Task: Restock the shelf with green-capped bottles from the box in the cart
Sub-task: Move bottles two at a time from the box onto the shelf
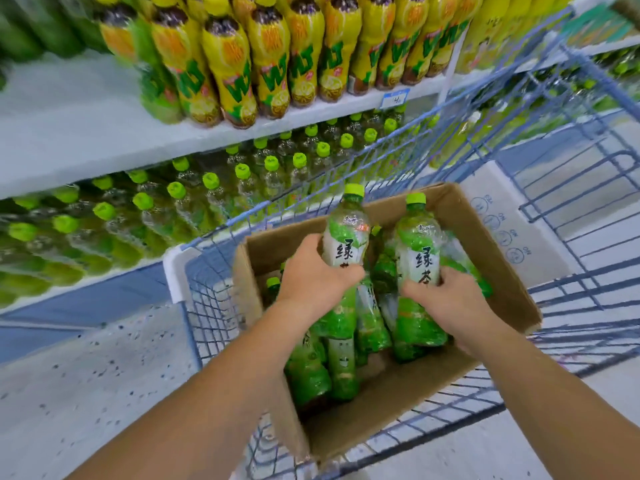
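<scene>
Green caps top the two bottles held upright over the cardboard box [491,258]. The left hand [311,271] is wrapped round the waist of the left bottle [346,237], with the fingers curled across the lower edge of its white label. The neck and cap stand clear above the hand, and the green lower body shows beneath it. The right hand [446,303] clasps the right bottle [419,251] from the right at mid-height, fingertips on the label. The cap is well above the grip and the base is below and to the left of the palm. The two bottles are side by side and slightly apart, both within the box's outline.

Under them, the remaining bottles [343,368] lie packed in the left part of the box, and bare cardboard shows near the front edge. The box sits in the blue wire cart [204,306], beside a flat white carton [498,216]. To the left, shelved bottles [242,171] with the same green caps stand in rows under a white shelf board [86,133]. That board carries yellow-wrapped bottles [235,64].
</scene>
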`<action>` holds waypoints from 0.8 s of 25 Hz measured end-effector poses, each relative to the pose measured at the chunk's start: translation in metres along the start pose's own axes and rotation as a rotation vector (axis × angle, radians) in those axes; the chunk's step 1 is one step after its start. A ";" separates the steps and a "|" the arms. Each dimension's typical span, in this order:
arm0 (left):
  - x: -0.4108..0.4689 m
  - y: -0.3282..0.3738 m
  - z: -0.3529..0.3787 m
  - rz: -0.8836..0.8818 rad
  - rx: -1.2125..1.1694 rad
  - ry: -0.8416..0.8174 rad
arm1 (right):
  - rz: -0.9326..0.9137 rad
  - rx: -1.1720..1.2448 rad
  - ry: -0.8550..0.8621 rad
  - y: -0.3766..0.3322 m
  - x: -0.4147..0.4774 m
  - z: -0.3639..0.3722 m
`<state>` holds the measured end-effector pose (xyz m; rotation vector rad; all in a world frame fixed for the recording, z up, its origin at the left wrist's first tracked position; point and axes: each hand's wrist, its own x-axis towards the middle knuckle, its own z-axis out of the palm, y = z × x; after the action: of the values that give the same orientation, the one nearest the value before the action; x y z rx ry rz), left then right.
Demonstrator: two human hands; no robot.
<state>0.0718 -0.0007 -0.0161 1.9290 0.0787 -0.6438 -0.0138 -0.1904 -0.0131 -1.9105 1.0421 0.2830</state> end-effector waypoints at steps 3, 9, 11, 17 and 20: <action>-0.009 -0.005 -0.056 0.032 -0.048 0.063 | -0.089 -0.027 0.010 -0.042 -0.028 0.035; -0.020 -0.020 -0.184 0.126 -0.156 0.218 | -0.280 -0.030 -0.010 -0.140 -0.083 0.130; -0.022 -0.025 -0.233 0.154 -0.148 0.268 | -0.334 -0.035 -0.027 -0.172 -0.099 0.166; -0.012 -0.051 -0.360 0.161 -0.095 0.414 | -0.400 -0.011 -0.095 -0.253 -0.128 0.269; 0.003 -0.068 -0.404 0.142 -0.082 0.475 | -0.429 0.006 -0.122 -0.283 -0.126 0.313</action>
<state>0.2126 0.3781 0.0490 1.9513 0.2588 -0.0779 0.1888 0.1948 0.0555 -2.0272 0.5325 0.1466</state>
